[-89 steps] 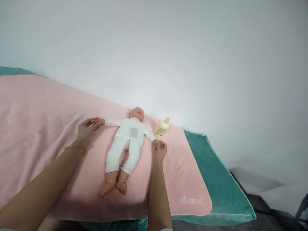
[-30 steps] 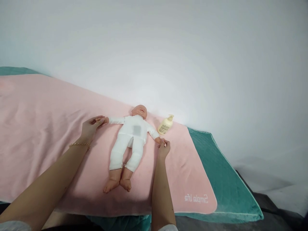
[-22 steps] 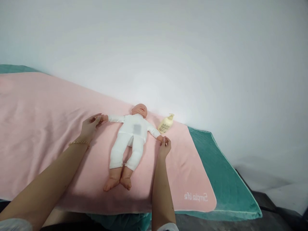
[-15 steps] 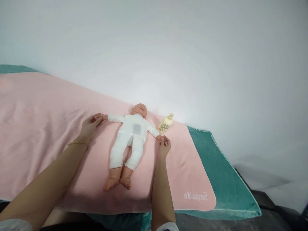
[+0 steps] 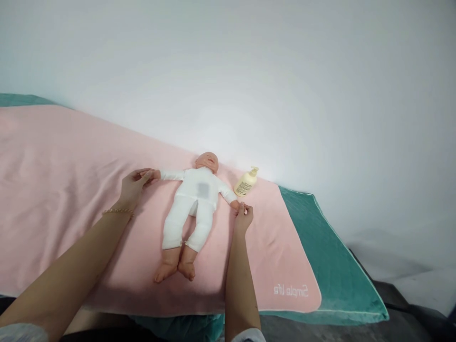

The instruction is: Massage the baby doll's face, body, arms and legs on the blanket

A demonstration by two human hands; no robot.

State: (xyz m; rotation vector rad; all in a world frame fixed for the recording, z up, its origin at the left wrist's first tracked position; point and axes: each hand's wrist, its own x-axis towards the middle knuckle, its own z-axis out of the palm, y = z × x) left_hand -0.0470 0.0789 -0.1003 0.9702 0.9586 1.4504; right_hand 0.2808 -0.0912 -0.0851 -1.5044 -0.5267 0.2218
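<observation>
Hardly anything has shifted over the last few seconds: both hands sit on the same little fists, and the doll (image 5: 194, 199) hasn't moved from its spot. It lies on its back on the pink towel (image 5: 71, 180), head near the far edge of the padded table (image 5: 331, 266) by the wall, with a lotion bottle (image 5: 246, 182) just beside its shoulder. My guess is it's light and floppy, with a soft stuffed body and harder moulded head, hands and feet, so the wrists or under the torso look like the sensible places to grip. Left hand (image 5: 133, 187), bracelet (image 5: 117, 211) on the wrist, curls thumb and fingers around one doll fist. Right hand (image 5: 244, 216) pinches the other with its fingertips. Both forearms are stretched forward, spreading the doll's arms wide
</observation>
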